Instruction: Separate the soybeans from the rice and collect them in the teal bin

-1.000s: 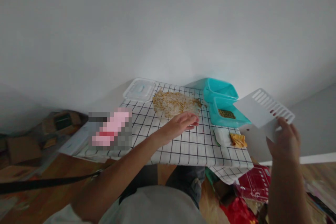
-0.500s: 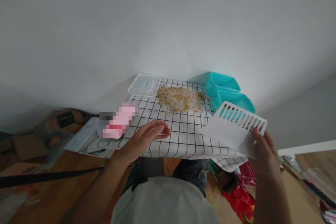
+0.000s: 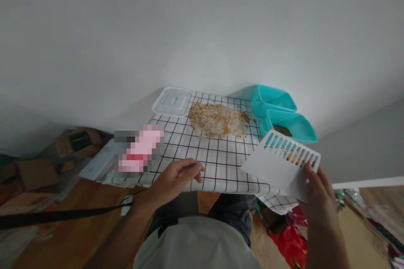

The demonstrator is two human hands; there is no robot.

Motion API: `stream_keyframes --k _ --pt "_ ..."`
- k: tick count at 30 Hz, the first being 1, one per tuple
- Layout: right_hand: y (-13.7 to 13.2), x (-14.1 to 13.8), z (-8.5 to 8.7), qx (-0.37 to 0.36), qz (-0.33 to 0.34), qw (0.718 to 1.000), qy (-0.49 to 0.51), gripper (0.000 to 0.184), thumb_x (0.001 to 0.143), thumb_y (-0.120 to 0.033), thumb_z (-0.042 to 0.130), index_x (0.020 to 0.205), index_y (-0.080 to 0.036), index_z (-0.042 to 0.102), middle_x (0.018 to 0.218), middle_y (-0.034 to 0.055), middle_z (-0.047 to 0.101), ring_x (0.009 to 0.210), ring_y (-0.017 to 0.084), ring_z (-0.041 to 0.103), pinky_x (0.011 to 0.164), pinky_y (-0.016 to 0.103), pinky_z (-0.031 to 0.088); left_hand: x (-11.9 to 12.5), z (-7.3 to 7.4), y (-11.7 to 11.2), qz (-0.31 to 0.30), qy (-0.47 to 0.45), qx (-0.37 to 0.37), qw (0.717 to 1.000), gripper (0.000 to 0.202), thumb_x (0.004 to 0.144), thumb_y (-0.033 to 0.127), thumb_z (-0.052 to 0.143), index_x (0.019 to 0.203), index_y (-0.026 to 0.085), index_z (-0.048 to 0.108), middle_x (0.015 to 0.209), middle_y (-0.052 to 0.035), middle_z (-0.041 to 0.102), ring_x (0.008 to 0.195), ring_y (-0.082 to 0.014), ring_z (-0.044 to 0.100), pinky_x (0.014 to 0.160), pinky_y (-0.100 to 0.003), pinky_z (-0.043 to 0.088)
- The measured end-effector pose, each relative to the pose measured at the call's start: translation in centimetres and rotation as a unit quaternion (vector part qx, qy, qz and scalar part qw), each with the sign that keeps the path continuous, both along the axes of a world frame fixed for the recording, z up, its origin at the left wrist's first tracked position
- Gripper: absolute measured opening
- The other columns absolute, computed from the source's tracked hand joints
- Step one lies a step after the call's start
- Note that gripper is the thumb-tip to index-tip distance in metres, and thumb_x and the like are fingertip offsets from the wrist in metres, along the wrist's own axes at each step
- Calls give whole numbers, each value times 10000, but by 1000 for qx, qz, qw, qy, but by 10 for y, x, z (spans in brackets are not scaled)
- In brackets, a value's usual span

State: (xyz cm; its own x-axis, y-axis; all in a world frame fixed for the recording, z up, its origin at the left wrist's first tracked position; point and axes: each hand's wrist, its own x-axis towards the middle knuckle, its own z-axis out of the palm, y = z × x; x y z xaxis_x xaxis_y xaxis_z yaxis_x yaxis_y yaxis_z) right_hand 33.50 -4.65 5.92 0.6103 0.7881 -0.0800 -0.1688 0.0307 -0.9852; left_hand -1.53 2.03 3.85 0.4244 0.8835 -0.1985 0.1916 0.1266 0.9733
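Observation:
My right hand (image 3: 318, 185) grips a flat white plastic panel (image 3: 276, 168) by its right end. The panel has a row of slots along its far edge and tilts above the right front of the table. Behind it, partly covered, is a turquoise bin (image 3: 304, 128) with dark greenish contents. My left hand (image 3: 178, 176) hovers near the table's front edge, fingers loosely curved, holding nothing. Beyond both hands, a spread heap of pale grains mixed with yellow kernels (image 3: 217, 119) lies on the checked tablecloth (image 3: 186, 149).
A second turquoise bin (image 3: 276, 96) stands at the back right against the wall. A clear lid (image 3: 172, 101) lies at the back left. Nearer on the left is a pixelated pink object (image 3: 142, 149). Cardboard boxes (image 3: 34, 174) and a red bag (image 3: 290, 246) are on the floor.
The panel has dropped slightly towards me in my right hand, showing more of the nearer bin's contents. My left hand has also come a little nearer. The view has shifted slightly.

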Motion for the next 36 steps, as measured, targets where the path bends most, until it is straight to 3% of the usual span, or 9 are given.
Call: stream_keyframes --k 8,11,18,21,25,30,36 --pt "1 5 -20 -32 -47 998 21 597 788 -423 804 1344 -256 667 1185 59 762 889 219 740 730 299 590 -1 3 4 9 -10 -4 1000 220 983 419 612 920 226 696 827 5 702 857 -163 667 843 -294 487" --pt "1 -2 -25 -36 -52 998 28 523 785 -424 808 1264 -237 714 1172 56 764 865 188 727 698 252 581 -9 -1 1 21 -11 -5 1000 174 975 400 635 967 236 696 860 12 705 862 -151 669 842 -279 498" --pt "14 -32 -25 -58 -43 997 33 428 788 -416 823 1173 -248 740 1062 52 777 709 141 690 539 198 534 -45 -1 6 137 -5 47 989 137 970 371 641 958 244 690 794 27 688 812 -141 650 803 -259 505" --pt "25 -42 -26 -39 -25 999 22 434 799 -395 813 1201 -258 724 1127 56 760 798 171 710 629 249 588 -64 3 10 208 5 76 975 159 974 371 624 951 232 698 764 19 678 788 -146 633 788 -260 498" --pt "38 -55 -23 -31 16 999 -8 443 801 -349 809 1226 -277 707 1159 46 743 952 207 713 816 323 606 -85 1 12 261 -22 54 964 189 970 382 617 937 217 701 758 12 655 760 -152 605 727 -261 480" --pt "50 -77 -19 -65 25 998 0 486 774 -331 824 1243 -276 707 1128 32 743 967 210 706 890 372 589 -92 -5 18 204 -45 12 978 214 983 367 594 908 192 691 759 8 644 724 -136 579 688 -253 457" --pt "59 -83 -19 -70 4 998 -3 362 760 -314 823 1112 -266 755 1125 30 749 1054 214 684 975 378 542 -81 -10 31 183 -50 -4 982 207 988 341 581 892 189 684 756 10 639 707 -124 572 681 -258 453"
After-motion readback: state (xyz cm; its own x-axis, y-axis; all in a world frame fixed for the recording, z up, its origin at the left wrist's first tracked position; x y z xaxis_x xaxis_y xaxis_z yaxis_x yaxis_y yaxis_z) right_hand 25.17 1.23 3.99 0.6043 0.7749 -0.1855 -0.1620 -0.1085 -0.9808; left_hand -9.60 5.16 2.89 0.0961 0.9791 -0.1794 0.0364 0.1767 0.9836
